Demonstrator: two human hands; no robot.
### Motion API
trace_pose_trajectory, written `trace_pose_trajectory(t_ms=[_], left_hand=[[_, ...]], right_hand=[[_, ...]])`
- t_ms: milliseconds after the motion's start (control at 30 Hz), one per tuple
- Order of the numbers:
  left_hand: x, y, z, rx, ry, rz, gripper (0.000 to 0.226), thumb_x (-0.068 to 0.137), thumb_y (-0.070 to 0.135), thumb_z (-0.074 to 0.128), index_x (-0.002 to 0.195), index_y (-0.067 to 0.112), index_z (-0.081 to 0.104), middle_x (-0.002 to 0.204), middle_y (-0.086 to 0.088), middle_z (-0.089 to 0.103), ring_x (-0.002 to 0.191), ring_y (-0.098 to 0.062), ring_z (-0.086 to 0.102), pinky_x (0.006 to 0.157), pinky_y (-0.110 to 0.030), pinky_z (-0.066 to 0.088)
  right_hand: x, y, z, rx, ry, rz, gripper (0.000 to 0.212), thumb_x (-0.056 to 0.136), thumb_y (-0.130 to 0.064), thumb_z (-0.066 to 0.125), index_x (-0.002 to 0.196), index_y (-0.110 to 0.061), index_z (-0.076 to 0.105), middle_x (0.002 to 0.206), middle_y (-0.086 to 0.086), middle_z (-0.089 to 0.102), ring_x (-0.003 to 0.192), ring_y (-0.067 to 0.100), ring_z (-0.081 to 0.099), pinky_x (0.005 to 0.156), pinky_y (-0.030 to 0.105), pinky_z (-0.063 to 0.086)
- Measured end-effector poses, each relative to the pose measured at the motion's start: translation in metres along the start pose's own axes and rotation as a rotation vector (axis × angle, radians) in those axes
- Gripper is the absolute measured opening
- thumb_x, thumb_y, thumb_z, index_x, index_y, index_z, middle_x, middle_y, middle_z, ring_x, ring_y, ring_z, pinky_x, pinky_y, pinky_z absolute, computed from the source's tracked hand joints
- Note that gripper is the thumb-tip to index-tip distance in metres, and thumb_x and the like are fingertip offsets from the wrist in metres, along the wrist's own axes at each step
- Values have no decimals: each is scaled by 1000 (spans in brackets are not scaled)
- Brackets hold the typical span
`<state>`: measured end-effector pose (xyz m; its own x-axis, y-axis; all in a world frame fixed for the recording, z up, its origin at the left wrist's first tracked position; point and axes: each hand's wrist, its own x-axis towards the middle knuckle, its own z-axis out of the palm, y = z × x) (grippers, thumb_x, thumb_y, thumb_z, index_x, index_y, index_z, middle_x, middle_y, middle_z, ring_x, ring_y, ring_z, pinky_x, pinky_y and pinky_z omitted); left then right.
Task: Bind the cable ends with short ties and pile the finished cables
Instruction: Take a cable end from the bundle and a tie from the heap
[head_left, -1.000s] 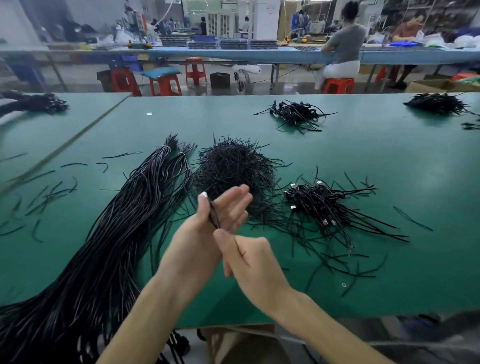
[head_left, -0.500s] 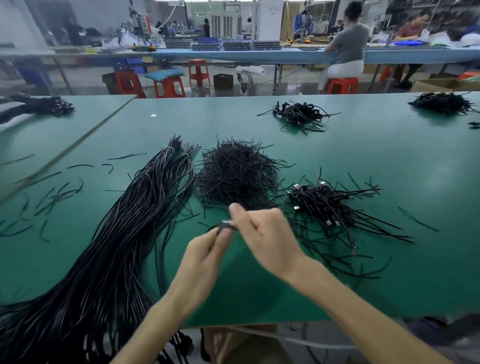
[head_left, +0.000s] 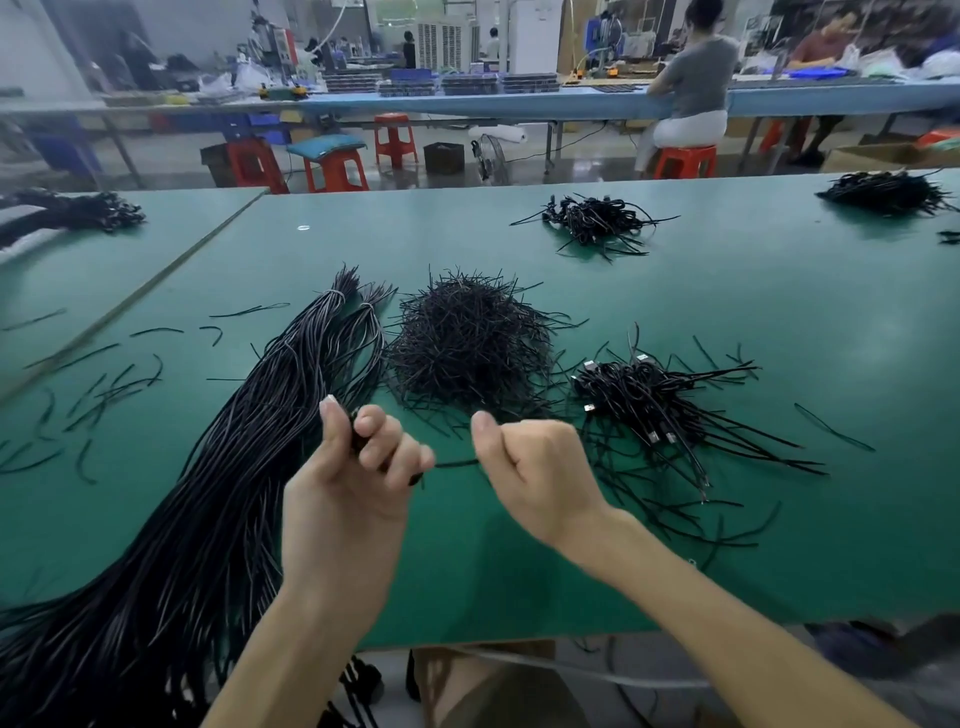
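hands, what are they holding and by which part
The left hand grips a black cable in its curled fingers; the right hand pinches the end of a thin tie stretched between them.

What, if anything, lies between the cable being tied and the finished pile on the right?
Nothing visible blocks it. The left hand grips the cable, and the right hand pinches the tie. Past the right hand, only bare table and a few flat stray ties lie before the finished pile.
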<state>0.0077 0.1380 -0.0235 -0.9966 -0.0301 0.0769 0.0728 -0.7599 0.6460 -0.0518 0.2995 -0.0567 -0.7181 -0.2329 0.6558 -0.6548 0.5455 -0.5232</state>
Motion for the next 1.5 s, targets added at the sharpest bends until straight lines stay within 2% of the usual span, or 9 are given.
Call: trace_pose_trajectory(t_ms=[267,400,567,667,800,967,1167,1333,1500], left_hand=[[-2,-23,-1,1129,-333,1,52,101,47,45,59,19,54,53,7,46,49,-10,37,52,-21,30],[5,-34,-4,1000,-55,242,44,107,36,39,95,17,77,87,12,77,81,4,66,75,-11,45],[7,-36,8,431,-60,-6,54,109,45,32,132,9,66,136,-3,67,131,-14,59,111,-33,38],[13,-21,14,-5,-24,-109,52,107,43,36,100,11,76,97,1,72,90,-13,70,95,-33,46],[14,-15,14,-191,44,-109,41,108,40,41,76,21,57,64,10,34,54,-9,34,69,-24,42],[17,-10,6,-268,80,-116,37,100,34,51,65,20,52,56,9,23,47,-9,22,47,-22,31],[20,-13,-6,-163,81,-97,46,109,40,41,68,20,48,58,8,26,49,-9,27,54,-21,41],[14,-27,-13,153,-31,-107,46,105,48,39,70,20,49,60,7,32,52,-9,33,59,-21,43],[14,-30,-17,239,-101,-123,37,99,40,44,76,13,55,67,0,44,61,-15,49,69,-28,49]], right_hand=[[33,3,-7,-31,84,136,65,107,-29,42,47,-24,18,39,-8,18,37,14,22,46,20,14],[23,-27,1,172,71,235,68,107,-41,36,47,-12,49,40,-3,48,40,14,47,48,32,38],[-7,-48,13,241,30,237,63,106,-48,31,47,-25,34,41,-7,36,39,15,36,48,31,26],[-21,-43,16,144,1,187,58,106,-43,31,50,-28,27,42,-13,28,39,14,29,48,30,23],[-23,-31,12,-133,62,-109,50,104,-26,46,55,-15,50,44,0,45,39,21,42,45,31,33],[-21,-30,5,-305,-72,-226,45,102,-42,48,67,-13,53,57,1,55,54,22,51,58,34,43],[-22,-39,3,49,-396,239,56,95,-63,50,126,-18,40,72,-13,45,67,12,44,65,28,32],[-16,-41,2,284,-430,321,66,92,-22,69,149,-24,36,128,-2,57,111,12,56,99,28,44],[-16,-37,3,429,-312,395,44,90,1,64,130,-14,61,101,-7,65,92,8,60,89,28,52]])
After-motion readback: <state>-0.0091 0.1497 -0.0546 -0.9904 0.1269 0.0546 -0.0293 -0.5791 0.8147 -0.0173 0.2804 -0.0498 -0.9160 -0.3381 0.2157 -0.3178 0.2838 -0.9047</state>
